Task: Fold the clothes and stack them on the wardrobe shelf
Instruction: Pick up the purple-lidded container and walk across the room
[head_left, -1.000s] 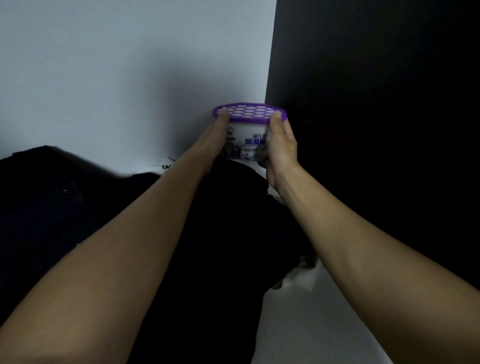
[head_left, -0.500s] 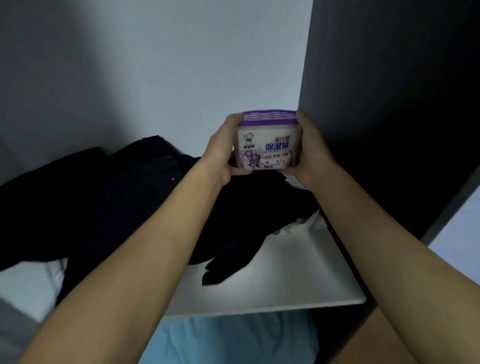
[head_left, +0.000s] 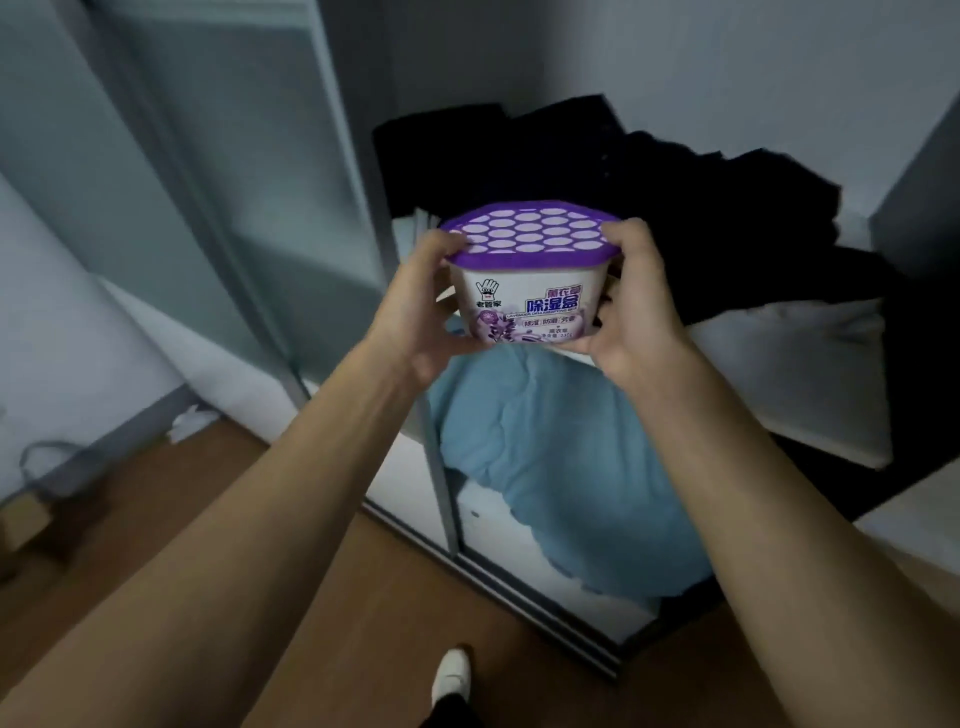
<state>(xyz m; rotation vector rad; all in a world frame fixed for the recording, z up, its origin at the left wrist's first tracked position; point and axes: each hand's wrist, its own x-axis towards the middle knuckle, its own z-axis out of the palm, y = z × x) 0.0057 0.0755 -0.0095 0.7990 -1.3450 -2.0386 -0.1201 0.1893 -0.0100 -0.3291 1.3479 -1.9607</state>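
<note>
Gripping one white dehumidifier box (head_left: 524, 296) with a purple perforated lid, the left hand (head_left: 415, 317) and right hand (head_left: 636, 312) each curl their fingers (head_left: 631, 236) round one side, just in front of the wardrobe shelf (head_left: 789, 374). One heap of dark clothes (head_left: 675, 197) lies unfolded on that shelf. One blue bundle (head_left: 545, 467) sits under the shelf, and one white shoe (head_left: 451, 673) is lower still.

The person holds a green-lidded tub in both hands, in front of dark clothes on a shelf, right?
The lid is purple, not green, as the head view shows. The left hand and right hand do hold the tub before the dark clothes on the shelf.
</note>
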